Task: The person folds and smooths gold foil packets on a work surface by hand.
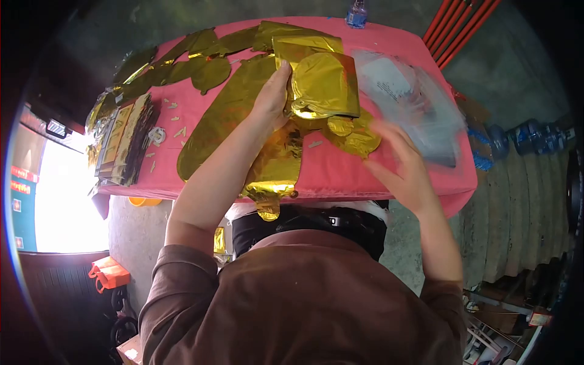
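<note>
My left hand (pixel 272 97) is closed on a folded gold foil balloon (pixel 325 82), thumb on top near its left edge. Part of the gold foil (pixel 277 167) hangs down below that hand and over the table's front edge. My right hand (pixel 403 167) is open, thumb and fingers apart, with nothing between them. It is beside a rounded gold foil flap (pixel 351 137), fingertips close to its right edge. Another large flat gold foil piece (pixel 225 115) lies under my left forearm.
The table has a pink cloth (pixel 340 176). Clear plastic bags (pixel 420 115) lie at its right, and a stack of printed packets (pixel 125 140) at its left. More gold foil (pixel 210 70) runs along the back left. A small bottle (pixel 356 15) stands at the far edge.
</note>
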A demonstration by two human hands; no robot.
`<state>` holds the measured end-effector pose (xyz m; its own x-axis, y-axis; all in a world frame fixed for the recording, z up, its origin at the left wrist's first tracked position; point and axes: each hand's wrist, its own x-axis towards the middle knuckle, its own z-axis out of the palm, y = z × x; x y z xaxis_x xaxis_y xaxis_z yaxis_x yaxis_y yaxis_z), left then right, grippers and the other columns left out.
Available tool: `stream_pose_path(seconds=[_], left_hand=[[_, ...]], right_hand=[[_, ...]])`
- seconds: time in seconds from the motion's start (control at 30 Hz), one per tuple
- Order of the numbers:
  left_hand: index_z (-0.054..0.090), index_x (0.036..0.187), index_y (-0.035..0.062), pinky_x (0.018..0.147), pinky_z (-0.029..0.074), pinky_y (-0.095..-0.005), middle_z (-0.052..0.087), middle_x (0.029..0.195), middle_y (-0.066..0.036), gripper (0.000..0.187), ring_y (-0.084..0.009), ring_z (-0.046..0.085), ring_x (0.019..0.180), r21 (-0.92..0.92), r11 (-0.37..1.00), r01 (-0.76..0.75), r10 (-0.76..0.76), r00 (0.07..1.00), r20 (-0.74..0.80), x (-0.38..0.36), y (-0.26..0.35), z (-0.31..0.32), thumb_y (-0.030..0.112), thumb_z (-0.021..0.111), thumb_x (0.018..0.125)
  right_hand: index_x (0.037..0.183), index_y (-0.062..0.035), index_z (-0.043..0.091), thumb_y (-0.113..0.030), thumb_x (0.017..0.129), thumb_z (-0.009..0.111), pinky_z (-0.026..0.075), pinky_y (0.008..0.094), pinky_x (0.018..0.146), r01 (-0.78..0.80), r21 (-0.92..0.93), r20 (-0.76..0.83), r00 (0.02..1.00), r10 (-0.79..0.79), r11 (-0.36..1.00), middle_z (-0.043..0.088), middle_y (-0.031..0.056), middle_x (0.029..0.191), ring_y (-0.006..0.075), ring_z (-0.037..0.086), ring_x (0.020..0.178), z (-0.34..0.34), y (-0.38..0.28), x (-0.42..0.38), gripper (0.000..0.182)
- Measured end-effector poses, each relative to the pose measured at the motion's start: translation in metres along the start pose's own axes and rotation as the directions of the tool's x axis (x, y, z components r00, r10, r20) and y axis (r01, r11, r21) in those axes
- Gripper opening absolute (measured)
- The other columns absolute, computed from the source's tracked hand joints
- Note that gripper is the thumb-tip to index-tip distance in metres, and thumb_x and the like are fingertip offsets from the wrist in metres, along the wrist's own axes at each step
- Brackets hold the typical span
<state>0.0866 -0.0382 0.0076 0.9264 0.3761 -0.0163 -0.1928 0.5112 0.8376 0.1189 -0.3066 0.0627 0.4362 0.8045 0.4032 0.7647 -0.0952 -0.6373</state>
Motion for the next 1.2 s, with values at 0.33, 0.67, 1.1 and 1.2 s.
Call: stream_pose_path(seconds=[0.33,0.67,1.1,1.2], left_hand=[[0.052,0.114,0.0026,0.081,0.048,-0.0276,0.06,0.108,-0.005,0.037,-0.013,0.058,0.094,-0.005,0.983,-0.184,0.184,0.982,-0.032,-0.009,-0.002,0.01,0.034,0.048,0.095],[0.054,0.109,0.0076,0.073,0.047,-0.0232,0.06,0.099,0.0,0.033,-0.0076,0.057,0.084,0.007,0.972,-0.235,0.235,0.97,-0.061,-0.014,0.003,0.011,0.036,0.051,0.094],[0.045,0.123,0.0059,0.084,0.049,-0.0399,0.06,0.105,-0.005,0.049,-0.0241,0.06,0.098,-0.14,0.963,0.232,-0.217,0.97,0.112,-0.01,0.013,0.008,0.045,0.033,0.097],[0.042,0.128,0.0101,0.075,0.052,-0.0375,0.057,0.112,-0.008,0.052,-0.032,0.058,0.102,-0.14,0.954,0.264,-0.233,0.951,0.203,-0.006,0.013,0.003,0.049,0.031,0.096]], right_hand=[[0.142,-0.0004,0.013,-0.028,0.072,0.074,0.028,0.0381,0.107,-0.064,-0.032,-0.107,0.992,0.06,0.997,0.02,0.0243,0.144,0.0351,0.025,0.134,0.069,0.044,0.078,0.097],[0.114,-0.0035,0.052,-0.018,0.091,0.051,0.045,0.0243,0.069,-0.173,0.735,-0.171,0.889,0.425,0.656,0.059,0.001,0.098,0.0125,0.056,0.084,0.073,0.06,0.084,0.027],[0.097,-0.0052,0.057,-0.011,0.087,0.057,0.049,0.0278,0.063,0.122,0.759,-0.442,0.818,0.368,0.639,0.056,0.0007,0.083,0.0119,0.057,0.074,-0.025,0.02,0.14,0.012],[0.086,-0.0072,0.058,-0.019,0.089,0.057,0.038,0.0205,0.056,0.039,0.627,-0.399,0.874,0.278,0.778,0.053,-0.0036,0.076,0.0055,0.049,0.067,-0.051,0.01,0.154,0.012]])
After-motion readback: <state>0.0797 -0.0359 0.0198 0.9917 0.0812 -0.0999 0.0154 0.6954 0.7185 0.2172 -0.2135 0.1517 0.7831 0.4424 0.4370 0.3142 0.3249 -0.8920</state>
